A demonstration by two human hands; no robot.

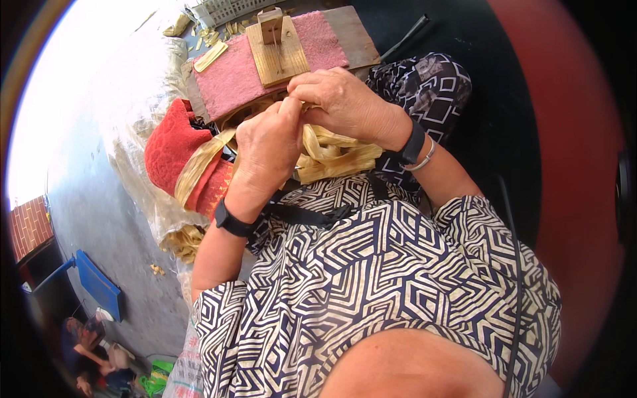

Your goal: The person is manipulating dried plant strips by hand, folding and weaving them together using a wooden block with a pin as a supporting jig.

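My left hand (271, 142) and my right hand (338, 99) meet above my lap, just in front of a small wooden bench, with fingers curled around a piece of dry corn husk that they mostly hide. Pale strips of husk (343, 151) lie on my lap below the right hand. Another husk strip (199, 166) drapes over a red cloth (171, 144) at the left. On the bench, a pink cloth (229, 84) lies under a wooden board (278, 54) with an upright wooden block (271, 27). A short flat husk piece (211, 56) rests on the pink cloth.
A large pale plastic sack (144, 149) lies along the left, with husks (186, 243) at its near end. A white plastic basket (224, 11) stands beyond the bench near scattered husk scraps. A dark rod (408, 36) is at the right. Another person (92, 353) sits far lower left.
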